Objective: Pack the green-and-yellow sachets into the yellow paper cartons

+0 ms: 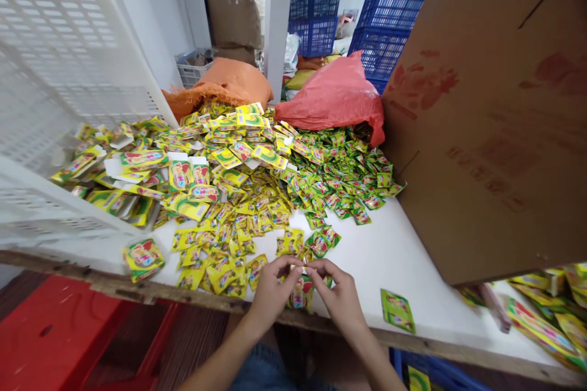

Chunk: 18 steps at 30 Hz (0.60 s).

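Observation:
Both my hands meet at the table's front edge around a small printed candy box. My left hand pinches its top from the left with thumb and forefinger. From the other side my right hand pinches the same top edge, thumbs nearly touching. The box's printed front shows below my fingers; part of its top is hidden by them. Just beyond lie green candy packets and yellow candy packets. More yellow packets spread left of my left hand.
Flattened and open candy boxes heap by a white basket at left. Orange and red sacks spill packets behind. A large cardboard carton stands right. A single green packet and a closed box lie near the edge.

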Each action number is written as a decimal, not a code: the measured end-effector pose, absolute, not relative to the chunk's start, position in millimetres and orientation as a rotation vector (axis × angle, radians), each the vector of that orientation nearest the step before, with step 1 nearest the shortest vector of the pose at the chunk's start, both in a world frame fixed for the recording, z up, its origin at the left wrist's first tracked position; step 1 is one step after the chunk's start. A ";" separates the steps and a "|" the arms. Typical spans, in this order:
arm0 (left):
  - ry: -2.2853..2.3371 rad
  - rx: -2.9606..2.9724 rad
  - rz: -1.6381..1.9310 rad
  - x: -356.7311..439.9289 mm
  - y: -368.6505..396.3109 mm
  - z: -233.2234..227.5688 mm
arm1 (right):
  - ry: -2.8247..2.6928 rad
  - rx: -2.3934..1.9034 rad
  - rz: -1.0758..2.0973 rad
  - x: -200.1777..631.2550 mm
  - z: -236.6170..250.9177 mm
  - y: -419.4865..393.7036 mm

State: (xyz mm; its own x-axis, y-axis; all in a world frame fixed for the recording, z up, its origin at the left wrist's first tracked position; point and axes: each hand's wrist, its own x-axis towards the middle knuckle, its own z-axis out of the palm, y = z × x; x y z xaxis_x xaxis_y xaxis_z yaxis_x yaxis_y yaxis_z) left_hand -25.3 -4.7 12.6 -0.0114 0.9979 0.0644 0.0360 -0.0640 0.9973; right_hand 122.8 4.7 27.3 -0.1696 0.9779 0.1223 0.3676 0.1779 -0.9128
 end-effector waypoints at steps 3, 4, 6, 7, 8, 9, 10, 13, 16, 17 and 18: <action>1.153 1.296 1.251 -30.1 -4.9 10.5 | -1.665 -1.267 0.998 125.3 22.9 1.9; 1.128 1.310 1.251 -32.6 -5.1 10.3 | -1.659 -1.250 0.997 126.7 19.8 -0.1; 1.096 1.349 1.243 -37.5 -5.8 10.4 | -1.641 -1.225 0.999 128.7 11.5 -5.1; 1.092 1.377 1.233 -39.2 -6.5 10.8 | -1.630 -1.220 1.007 128.8 7.0 -7.5; 1.097 1.407 1.223 -40.0 -7.5 11.2 | -1.617 -1.220 1.016 127.9 2.6 -9.7; 1.107 1.438 1.215 -40.0 -8.9 11.7 | -1.607 -1.223 1.026 126.2 -1.0 -11.2; 1.117 1.469 1.209 -39.2 -10.7 12.1 | -1.600 -1.225 1.030 123.9 -3.4 -12.0; 1.127 1.564 1.182 -37.4 -15.9 13.4 | -1.618 -1.237 0.978 121.5 -0.3 -11.5; 1.195 1.681 1.180 -56.1 -8.7 17.9 | -1.701 -1.309 0.823 147.5 19.1 -13.7; 1.269 1.728 1.195 -70.8 -1.1 21.4 | -1.712 -1.369 0.729 164.9 27.4 -16.7; 1.366 1.784 1.203 -89.8 9.2 25.9 | -1.738 -1.453 0.637 185.8 35.6 -21.2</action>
